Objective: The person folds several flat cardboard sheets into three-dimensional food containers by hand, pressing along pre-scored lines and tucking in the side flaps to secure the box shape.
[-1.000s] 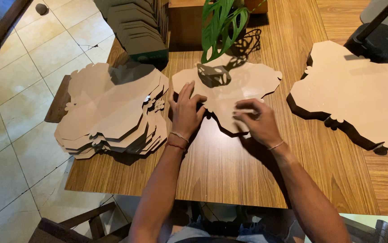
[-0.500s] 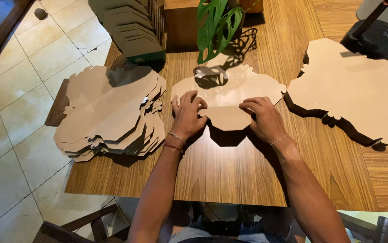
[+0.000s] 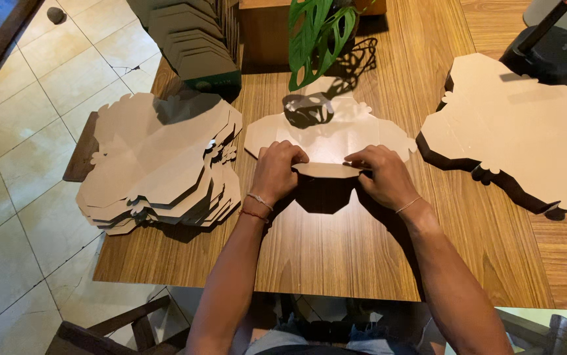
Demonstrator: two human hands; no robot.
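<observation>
A flat die-cut cardboard blank (image 3: 328,135) lies on the wooden table (image 3: 336,256) in front of me. Its near flap (image 3: 326,171) is folded up toward me. My left hand (image 3: 275,172) grips the flap's left end and my right hand (image 3: 382,176) grips its right end, thumbs on top of the fold. Both hands hold the same blank, a little apart from each other.
A thick stack of cardboard blanks (image 3: 158,164) sits at the left, overhanging the table edge. Another stack (image 3: 513,125) lies at the right. A potted green plant (image 3: 316,33) and a stack of folded dark boxes (image 3: 191,39) stand behind. Tiled floor lies to the left.
Both hands drew together on the near flap and folded it up; before, they pressed flat on the blank.
</observation>
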